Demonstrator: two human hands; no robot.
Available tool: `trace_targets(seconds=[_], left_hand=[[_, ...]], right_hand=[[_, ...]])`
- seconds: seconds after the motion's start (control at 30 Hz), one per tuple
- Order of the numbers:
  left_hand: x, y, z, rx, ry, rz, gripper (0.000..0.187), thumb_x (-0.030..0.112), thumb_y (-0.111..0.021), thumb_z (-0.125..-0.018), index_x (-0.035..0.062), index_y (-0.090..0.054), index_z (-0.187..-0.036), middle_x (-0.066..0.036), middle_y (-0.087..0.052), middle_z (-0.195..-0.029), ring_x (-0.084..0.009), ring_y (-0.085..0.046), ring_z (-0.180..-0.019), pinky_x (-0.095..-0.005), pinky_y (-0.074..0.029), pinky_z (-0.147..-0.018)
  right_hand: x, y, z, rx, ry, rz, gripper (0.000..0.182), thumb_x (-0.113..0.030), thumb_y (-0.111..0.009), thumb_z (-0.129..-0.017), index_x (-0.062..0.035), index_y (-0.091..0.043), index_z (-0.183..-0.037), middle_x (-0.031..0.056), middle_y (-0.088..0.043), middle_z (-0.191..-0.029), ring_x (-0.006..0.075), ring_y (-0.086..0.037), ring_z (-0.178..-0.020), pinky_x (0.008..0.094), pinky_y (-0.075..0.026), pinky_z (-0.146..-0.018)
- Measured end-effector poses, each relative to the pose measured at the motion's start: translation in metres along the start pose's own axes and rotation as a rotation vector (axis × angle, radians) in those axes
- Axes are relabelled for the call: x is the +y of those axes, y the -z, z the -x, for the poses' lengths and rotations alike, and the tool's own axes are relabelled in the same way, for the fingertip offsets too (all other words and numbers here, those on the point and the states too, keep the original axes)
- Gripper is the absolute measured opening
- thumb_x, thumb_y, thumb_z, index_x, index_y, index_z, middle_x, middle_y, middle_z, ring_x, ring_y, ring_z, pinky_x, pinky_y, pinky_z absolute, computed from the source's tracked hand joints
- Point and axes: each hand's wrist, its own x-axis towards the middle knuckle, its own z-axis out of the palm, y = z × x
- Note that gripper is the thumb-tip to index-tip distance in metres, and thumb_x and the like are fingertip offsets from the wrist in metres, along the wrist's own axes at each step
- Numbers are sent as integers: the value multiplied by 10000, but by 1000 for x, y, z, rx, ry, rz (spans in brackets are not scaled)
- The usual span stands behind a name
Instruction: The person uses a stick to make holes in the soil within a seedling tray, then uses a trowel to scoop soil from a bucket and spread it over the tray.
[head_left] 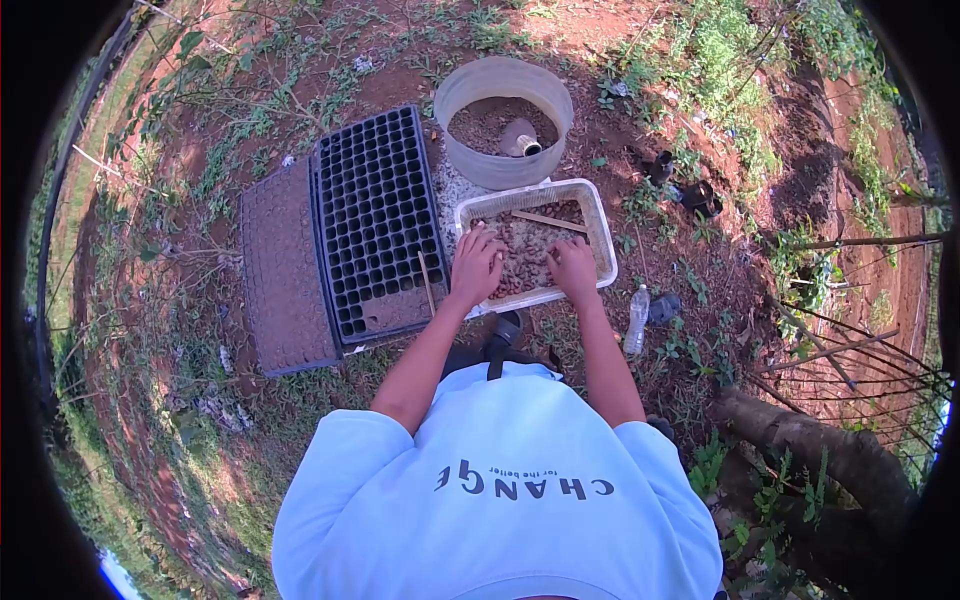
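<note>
Both my hands are at a white rectangular tub (606,235) of small brown seed-like pieces (525,262) in paler loose material. My left hand (477,266) reaches over the tub's left side, its fingers spread and slightly bent, with nothing visible in them. At the right side, my right hand (572,268) has its fingers curled down towards the pieces; whatever they pinch is hidden. A flat wooden stick (548,221) lies across the tub's far part, beyond my hands.
Left of the tub is a black seedling tray (375,205), its near cells soil-filled, with a thin stick (427,284) on it. A soil-covered tray (285,270) adjoins it. Beyond stands a round translucent container (505,165) of soil. A plastic bottle (637,320) is at right, near a log (800,435).
</note>
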Motion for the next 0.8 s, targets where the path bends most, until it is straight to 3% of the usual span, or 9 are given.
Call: trace_targets(seconds=[0.23, 0.37, 0.63, 0.7, 0.8], left_hand=[[10, 20, 36, 133, 120, 64, 175, 98, -566, -871, 116, -669, -1011, -116, -549, -1284, -375, -349, -1349, -475, -297, -1111], [-3, 36, 56, 99, 132, 55, 176, 75, -579, -869, 111, -675, -1012, -111, -561, -1282, -371, -355, -1343, -476, -302, -1107], [-31, 80, 105, 182, 223, 79, 165, 65, -561, -890, 106, -664, -1013, -105, -549, -1294, -365, -344, -1352, -471, -295, -1108], [-45, 92, 124, 192, 253, 74, 168, 64, -558, -892, 104, -662, -1017, -103, -546, -1298, -362, -338, -1356, -471, -292, -1109], [-68, 110, 150, 221, 287, 47, 171, 62, -552, -894, 99, -658, -1023, -99, -542, -1302, -360, -330, -1361, -471, -285, -1113]], right_hand=[[-39, -13, 19, 313, 34, -196, 115, -72, -707, -794, -37, -663, -894, 130, -670, -893, 336, -569, -889, 449, -455, -842], [-71, -30, 33, 304, -77, -319, 128, -67, -686, -797, -39, -671, -921, 128, -659, -910, 328, -556, -906, 436, -455, -841], [-137, -55, 50, 363, -47, -456, 234, -14, -683, -769, -64, -656, -996, 77, -656, -945, 271, -531, -918, 377, -453, -857], [-157, -62, 54, 317, -216, -675, 290, 10, -680, -758, -69, -648, -1036, 57, -658, -939, 241, -529, -907, 353, -454, -845], [-177, -78, 56, 331, -131, -600, 300, 6, -692, -756, -68, -658, -1044, 37, -659, -928, 207, -534, -881, 327, -468, -812]])
